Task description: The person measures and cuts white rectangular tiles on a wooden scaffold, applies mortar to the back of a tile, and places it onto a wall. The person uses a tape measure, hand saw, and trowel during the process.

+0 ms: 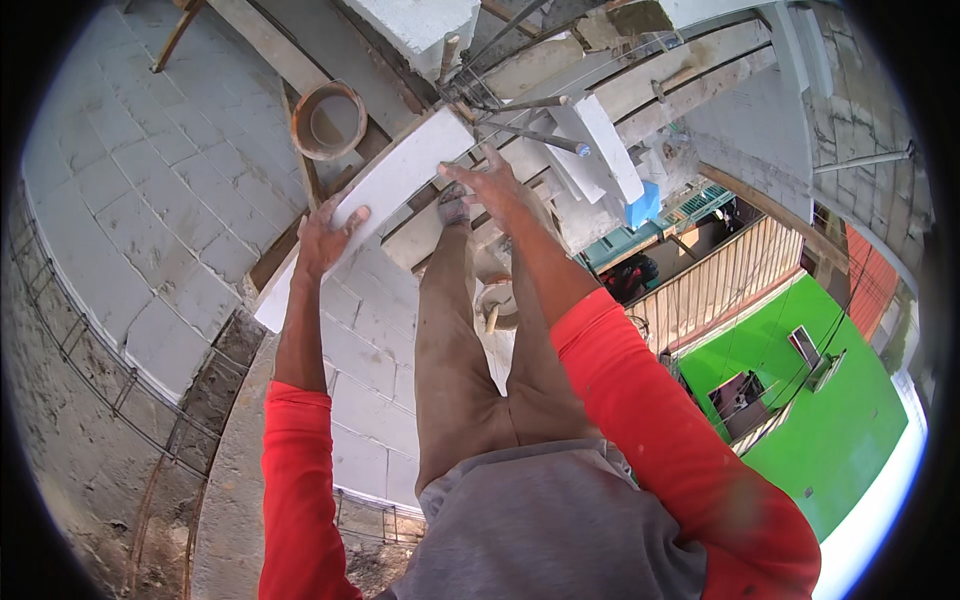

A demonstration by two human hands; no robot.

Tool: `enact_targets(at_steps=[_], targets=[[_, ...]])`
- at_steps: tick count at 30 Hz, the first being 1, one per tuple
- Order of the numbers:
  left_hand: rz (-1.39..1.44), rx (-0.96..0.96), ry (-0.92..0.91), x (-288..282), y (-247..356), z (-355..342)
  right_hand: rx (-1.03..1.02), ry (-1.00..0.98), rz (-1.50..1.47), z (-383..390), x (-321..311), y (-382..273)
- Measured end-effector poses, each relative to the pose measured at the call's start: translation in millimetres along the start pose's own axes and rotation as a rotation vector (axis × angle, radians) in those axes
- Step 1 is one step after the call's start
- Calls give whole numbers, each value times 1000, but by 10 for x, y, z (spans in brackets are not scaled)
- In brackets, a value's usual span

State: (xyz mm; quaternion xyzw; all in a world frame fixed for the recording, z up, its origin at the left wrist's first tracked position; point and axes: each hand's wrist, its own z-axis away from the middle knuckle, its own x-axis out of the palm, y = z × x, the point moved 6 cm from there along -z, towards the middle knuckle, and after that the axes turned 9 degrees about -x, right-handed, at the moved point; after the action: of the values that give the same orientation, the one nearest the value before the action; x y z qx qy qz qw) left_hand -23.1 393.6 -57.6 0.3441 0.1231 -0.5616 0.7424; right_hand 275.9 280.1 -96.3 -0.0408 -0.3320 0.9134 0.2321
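A long white block lies slantwise in front of me, on or along a wall. My left hand grips its middle, with the thumb on the white face and the fingers at the left edge. Close to the block's far right end is my right hand, fingers spread and partly bent. Its thumb comes near or touches the edge; I cannot tell which. No object shows in that hand. Just beyond the block stands a round brown bucket, its contents greyish.
Below my legs sits another bucket with a handle-like piece. Rods and a white panel jut out at the right, beside a blue piece. Steel rebar runs along the left. A green building stands far below right.
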Motion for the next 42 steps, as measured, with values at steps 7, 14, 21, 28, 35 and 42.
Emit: enact_targets(at_steps=[7,14,21,28,35,42], targets=[[43,-57,-42,-32,1,58,-179,-53,243,-208,-90,92],[117,-19,-11,-14,1,89,-191,-42,445,-195,-152,86],[-30,13,38,22,-96,58,-160,-65,344,-211,-112,314],[111,-69,-28,7,1,98,-175,-52,113,-32,9,76],[192,2,-74,80,-46,38,81,204,-429,-5,-125,641],[-73,-27,9,96,-496,-81,146,360,-1066,-639,437,1007]])
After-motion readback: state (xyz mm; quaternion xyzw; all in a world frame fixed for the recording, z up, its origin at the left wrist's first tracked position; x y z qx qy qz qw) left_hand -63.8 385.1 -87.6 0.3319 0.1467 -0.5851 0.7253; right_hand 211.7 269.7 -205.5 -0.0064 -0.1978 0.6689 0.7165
